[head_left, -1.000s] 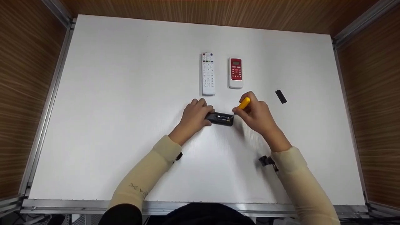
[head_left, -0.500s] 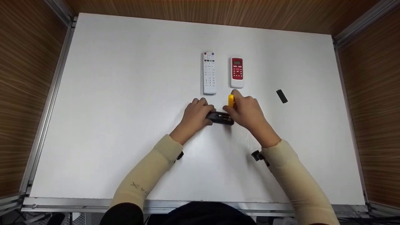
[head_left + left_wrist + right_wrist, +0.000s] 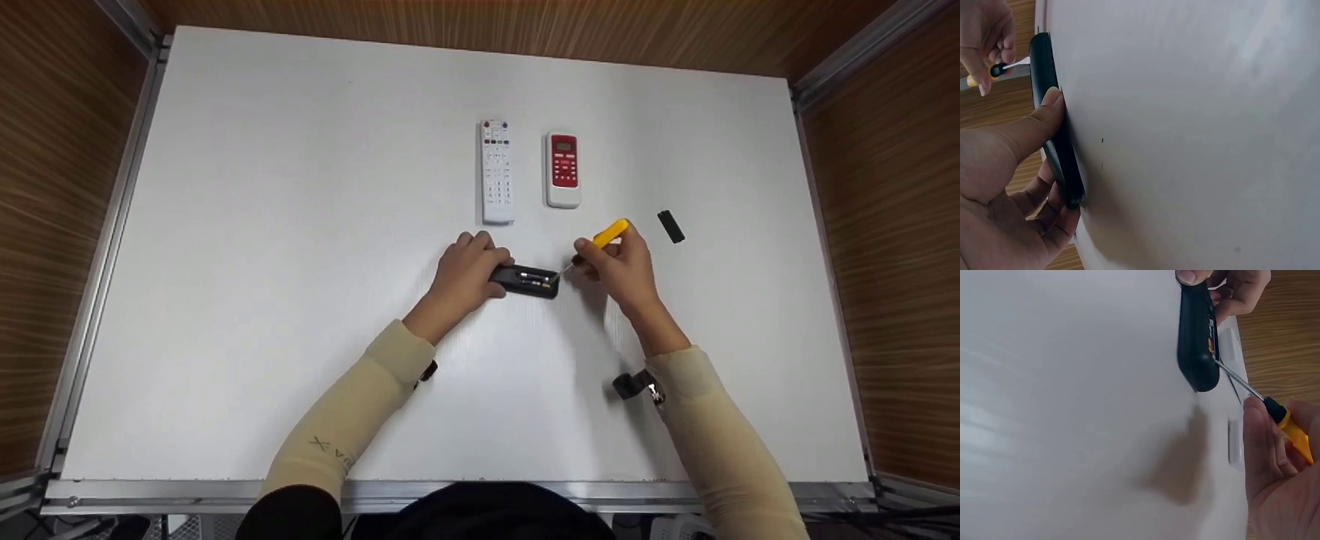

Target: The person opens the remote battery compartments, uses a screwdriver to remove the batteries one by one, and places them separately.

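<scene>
My left hand (image 3: 466,271) grips a black remote control (image 3: 514,280) by one end, thumb along one long side and fingers round the other. Its battery compartment faces up, with batteries (image 3: 535,279) lying inside. In my right hand (image 3: 624,268) is a screwdriver (image 3: 611,233) with a yellow handle and black collar, pinched between thumb and fingers. The right wrist view shows the thin metal shaft (image 3: 1239,380) slanting to the remote, its tip right at the end of the compartment beside an orange battery end (image 3: 1211,344). A black battery cover (image 3: 671,226) lies to the right.
Behind the hands, a long white remote (image 3: 497,172) and a shorter white remote with a red face (image 3: 563,170) lie on the white table (image 3: 262,225). Wood-grain panels (image 3: 885,225) stand at the back and both sides. A metal rail (image 3: 187,491) runs along the front edge.
The right hand swung left over the remote's end with the screwdriver upright, then drew back right, tilting the handle outward so the shaft shows. The left hand and remote stay nearly in place.
</scene>
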A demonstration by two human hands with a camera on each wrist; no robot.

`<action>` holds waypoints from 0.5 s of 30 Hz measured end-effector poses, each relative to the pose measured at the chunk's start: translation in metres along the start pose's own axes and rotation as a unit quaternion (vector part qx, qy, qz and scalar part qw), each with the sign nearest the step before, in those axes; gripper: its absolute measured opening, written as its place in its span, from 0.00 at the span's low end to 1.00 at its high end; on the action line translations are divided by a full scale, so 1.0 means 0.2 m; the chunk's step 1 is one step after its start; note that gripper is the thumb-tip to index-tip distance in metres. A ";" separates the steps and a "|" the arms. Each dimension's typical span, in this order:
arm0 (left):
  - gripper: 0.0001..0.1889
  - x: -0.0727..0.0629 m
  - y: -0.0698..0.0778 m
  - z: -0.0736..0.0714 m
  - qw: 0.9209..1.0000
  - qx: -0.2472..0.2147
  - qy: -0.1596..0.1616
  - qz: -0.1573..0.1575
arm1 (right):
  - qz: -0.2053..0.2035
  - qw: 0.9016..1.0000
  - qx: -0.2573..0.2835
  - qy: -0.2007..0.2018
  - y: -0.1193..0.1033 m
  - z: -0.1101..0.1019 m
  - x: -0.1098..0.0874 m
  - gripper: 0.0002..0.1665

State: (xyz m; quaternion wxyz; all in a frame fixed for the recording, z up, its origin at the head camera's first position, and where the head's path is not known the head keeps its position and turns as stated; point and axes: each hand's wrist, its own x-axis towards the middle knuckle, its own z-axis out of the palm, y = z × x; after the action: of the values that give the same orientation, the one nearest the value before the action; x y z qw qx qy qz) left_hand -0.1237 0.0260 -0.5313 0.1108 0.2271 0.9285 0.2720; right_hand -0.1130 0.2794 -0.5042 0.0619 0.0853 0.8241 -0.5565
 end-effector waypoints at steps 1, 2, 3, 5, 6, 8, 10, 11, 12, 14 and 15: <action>0.20 0.00 0.00 0.00 1.000 -0.001 -0.001 0.000 | -0.017 1.000 0.012 -0.003 0.00 0.00 -0.01 0.27; 0.20 0.00 0.00 0.00 1.000 -0.002 -0.002 0.000 | -0.039 0.999 0.018 -0.010 0.01 0.00 -0.03 0.26; 0.20 0.00 0.00 0.00 1.000 -0.003 -0.002 0.002 | -0.067 0.997 0.016 -0.018 0.01 -0.01 -0.04 0.24; 0.20 -0.01 0.00 0.00 1.000 -0.004 -0.001 0.004 | -0.126 0.991 -0.009 -0.035 0.00 -0.01 -0.08 0.20; 0.20 -0.01 0.00 0.00 1.000 -0.004 -0.001 0.004 | -0.155 0.986 -0.031 -0.044 -0.01 0.00 -0.09 0.19; 0.20 -0.01 0.00 0.00 1.000 -0.003 0.000 0.004 | -0.198 0.975 -0.088 -0.054 -0.03 0.01 -0.11 0.16; 0.20 -0.01 0.00 0.00 1.000 -0.003 -0.002 0.003 | -0.216 0.964 -0.142 -0.056 -0.06 0.02 -0.13 0.13; 0.20 -0.01 0.00 0.00 1.000 -0.002 -0.003 0.003 | -0.214 0.961 -0.166 -0.054 -0.07 0.02 -0.13 0.13; 0.20 -0.01 0.00 0.00 1.000 -0.002 -0.003 0.003 | -0.207 0.960 -0.182 -0.050 -0.09 0.02 -0.13 0.12; 0.20 -0.01 0.00 -0.01 1.000 -0.001 -0.002 0.003 | -0.182 0.959 -0.211 -0.044 -0.12 0.04 -0.11 0.12; 0.20 0.00 0.00 0.00 1.000 0.000 0.000 0.004 | -0.173 0.957 -0.230 -0.043 -0.14 0.05 -0.10 0.12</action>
State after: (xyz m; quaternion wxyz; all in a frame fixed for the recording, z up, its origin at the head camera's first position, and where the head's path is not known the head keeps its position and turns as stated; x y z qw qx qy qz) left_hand -0.1234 0.0248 -0.5308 0.1098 0.2307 0.9276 0.2724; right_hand -0.0985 0.2590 -0.4775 0.0179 -0.0985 0.9287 -0.3570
